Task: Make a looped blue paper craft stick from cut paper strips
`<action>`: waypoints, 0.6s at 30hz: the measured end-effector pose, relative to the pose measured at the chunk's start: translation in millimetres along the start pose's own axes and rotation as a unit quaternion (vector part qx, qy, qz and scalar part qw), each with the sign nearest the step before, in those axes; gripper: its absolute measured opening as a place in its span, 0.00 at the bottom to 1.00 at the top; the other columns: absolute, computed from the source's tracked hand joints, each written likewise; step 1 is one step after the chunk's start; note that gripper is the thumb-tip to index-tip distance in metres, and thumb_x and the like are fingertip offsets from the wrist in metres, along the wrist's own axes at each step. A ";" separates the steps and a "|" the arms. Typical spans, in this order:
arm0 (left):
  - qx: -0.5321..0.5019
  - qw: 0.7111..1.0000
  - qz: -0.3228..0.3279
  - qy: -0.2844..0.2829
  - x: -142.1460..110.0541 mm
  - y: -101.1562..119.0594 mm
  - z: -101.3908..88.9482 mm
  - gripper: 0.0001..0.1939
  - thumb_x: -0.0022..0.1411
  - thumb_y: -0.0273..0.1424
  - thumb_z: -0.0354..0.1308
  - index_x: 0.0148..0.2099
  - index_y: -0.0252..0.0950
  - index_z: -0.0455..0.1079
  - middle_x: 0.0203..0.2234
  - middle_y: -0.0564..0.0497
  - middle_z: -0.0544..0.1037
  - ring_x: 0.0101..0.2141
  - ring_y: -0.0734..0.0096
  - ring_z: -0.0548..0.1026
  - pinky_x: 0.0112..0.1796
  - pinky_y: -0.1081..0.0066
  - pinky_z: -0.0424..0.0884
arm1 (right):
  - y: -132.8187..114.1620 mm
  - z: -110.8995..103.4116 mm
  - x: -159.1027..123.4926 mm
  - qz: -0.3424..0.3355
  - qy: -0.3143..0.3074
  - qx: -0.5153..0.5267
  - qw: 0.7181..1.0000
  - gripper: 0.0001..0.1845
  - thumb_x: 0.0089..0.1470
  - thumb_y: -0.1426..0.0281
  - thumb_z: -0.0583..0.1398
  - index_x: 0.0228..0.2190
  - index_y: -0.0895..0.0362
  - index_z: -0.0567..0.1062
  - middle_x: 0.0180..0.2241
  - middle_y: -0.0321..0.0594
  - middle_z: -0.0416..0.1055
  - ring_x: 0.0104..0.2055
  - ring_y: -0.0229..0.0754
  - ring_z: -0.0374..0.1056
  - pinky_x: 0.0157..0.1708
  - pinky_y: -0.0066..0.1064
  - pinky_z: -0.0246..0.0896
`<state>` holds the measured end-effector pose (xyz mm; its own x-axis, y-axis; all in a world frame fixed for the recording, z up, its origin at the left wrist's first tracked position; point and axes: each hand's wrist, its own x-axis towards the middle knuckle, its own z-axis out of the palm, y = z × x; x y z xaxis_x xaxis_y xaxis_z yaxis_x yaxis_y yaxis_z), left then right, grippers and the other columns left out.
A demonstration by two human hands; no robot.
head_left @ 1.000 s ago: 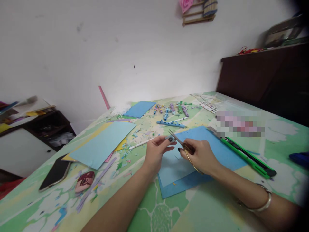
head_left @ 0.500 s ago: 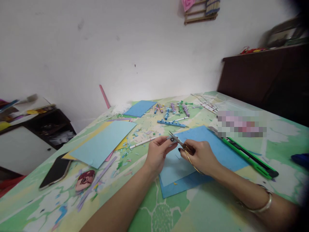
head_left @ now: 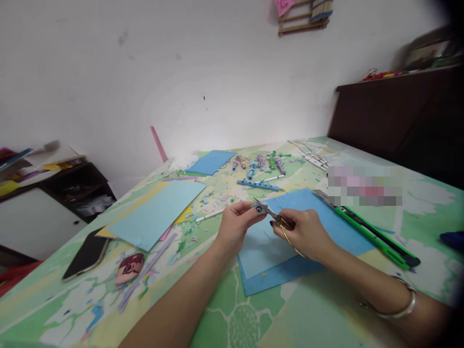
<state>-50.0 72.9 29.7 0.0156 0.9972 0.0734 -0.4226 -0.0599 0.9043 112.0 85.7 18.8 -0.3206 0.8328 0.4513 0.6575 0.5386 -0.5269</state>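
My right hand [head_left: 304, 232] is closed around a small pair of scissors [head_left: 273, 216], its blades pointing up and left. Between the fingertips of my left hand [head_left: 237, 224] is a small pale blue paper piece [head_left: 255, 208], mostly hidden by the fingers. The blades lie across that piece, close to the left thumb. Below both hands, a light blue sheet [head_left: 263, 256] rests on a larger blue sheet [head_left: 282, 280]. A green utility knife [head_left: 377, 237] lies on the right, its tip over the blue sheet's edge.
Stacked coloured sheets [head_left: 155, 212], a phone [head_left: 87, 253] and a pink and dark red case [head_left: 129, 269] lie on the left. Rolled paper sticks [head_left: 259, 185] and scattered paper scraps [head_left: 188, 237] cover the table's middle. A dark cabinet [head_left: 391, 106] stands at the right.
The view has shifted very slightly. Both hands stay nearly in place, with the scissors still at the small paper piece.
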 end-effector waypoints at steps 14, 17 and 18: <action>0.038 0.999 0.008 -0.030 4.1 10.6 -6.7 0.07 0.41 0.27 0.67 0.26 0.32 0.73 0.24 0.49 0.78 0.30 0.68 0.76 0.39 0.63 0.71 | -0.2 -9.0 1.3 -0.026 -0.013 -0.026 0.999 0.10 0.44 0.67 0.57 0.16 0.57 0.70 0.13 0.31 0.60 0.17 0.31 0.51 0.20 0.25 0.43; 0.049 0.998 0.010 -0.043 5.0 10.9 -9.9 0.06 0.42 0.26 0.66 0.26 0.32 0.73 0.24 0.49 0.78 0.30 0.69 0.76 0.39 0.64 0.71 | 1.2 -10.4 1.6 -0.034 -0.014 -0.035 0.999 0.10 0.43 0.67 0.57 0.16 0.57 0.70 0.12 0.31 0.59 0.16 0.31 0.51 0.20 0.25 0.43; 0.055 0.997 0.010 -0.050 5.3 10.9 -11.1 0.06 0.42 0.26 0.66 0.26 0.32 0.73 0.24 0.49 0.78 0.30 0.68 0.76 0.39 0.64 0.71 | 1.7 -10.8 1.7 -0.038 -0.014 -0.037 0.998 0.10 0.43 0.67 0.57 0.16 0.57 0.70 0.12 0.31 0.59 0.16 0.31 0.51 0.20 0.25 0.43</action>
<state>-64.6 78.0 35.3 0.1004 0.9867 0.1282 -0.3212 -0.0898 0.9428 120.0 86.7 26.5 -0.3899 0.7937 0.4669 0.6792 0.5902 -0.4362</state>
